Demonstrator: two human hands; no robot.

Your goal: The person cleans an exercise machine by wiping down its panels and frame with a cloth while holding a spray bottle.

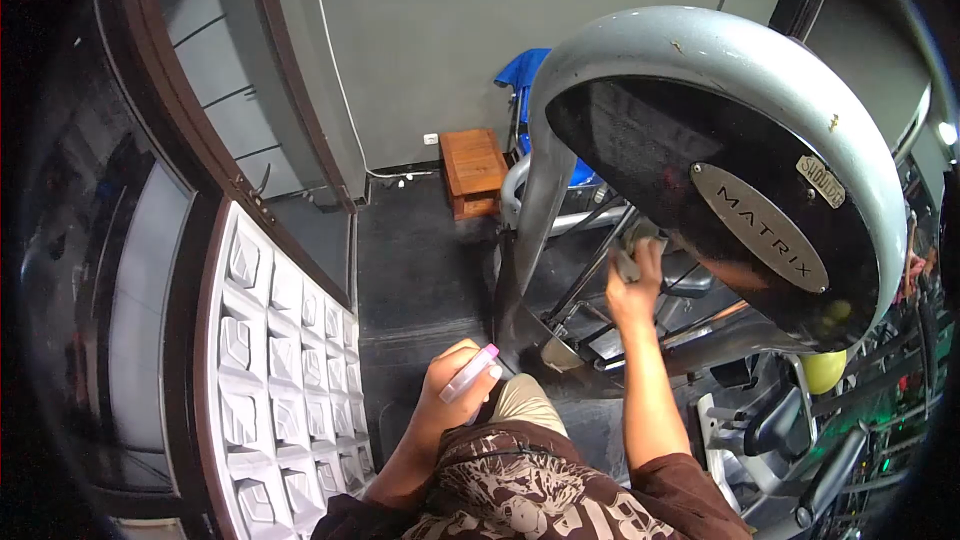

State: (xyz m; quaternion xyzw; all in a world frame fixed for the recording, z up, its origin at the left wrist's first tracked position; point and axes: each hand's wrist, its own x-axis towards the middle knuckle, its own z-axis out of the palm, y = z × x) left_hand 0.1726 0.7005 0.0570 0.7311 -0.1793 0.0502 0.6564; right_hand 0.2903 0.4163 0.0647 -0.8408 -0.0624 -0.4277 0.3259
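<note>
My left hand [438, 392] is closed around a spray bottle, held low in front of my body. Its pale, translucent head [466, 376] and bright pink tip show above my fingers, while the rest of the bottle is hidden. Stretched out to the right, my right hand [636, 292] grips a grey-green cloth [628, 258] at the frame of a gym machine. Part of the cloth is covered by my fingers, and I cannot tell exactly which part it touches. The machine's silver-rimmed black cover [650, 140] carries a "MATRIX" plate [760, 228] and rises beside my right arm.
A wooden step box [474, 166] stands by the grey wall, near a blue cloth [524, 68]. White moulded panels [285, 380] and a door [225, 70] line my left. Other gym equipment [775, 425] and a yellow-green ball [824, 372] are on the right.
</note>
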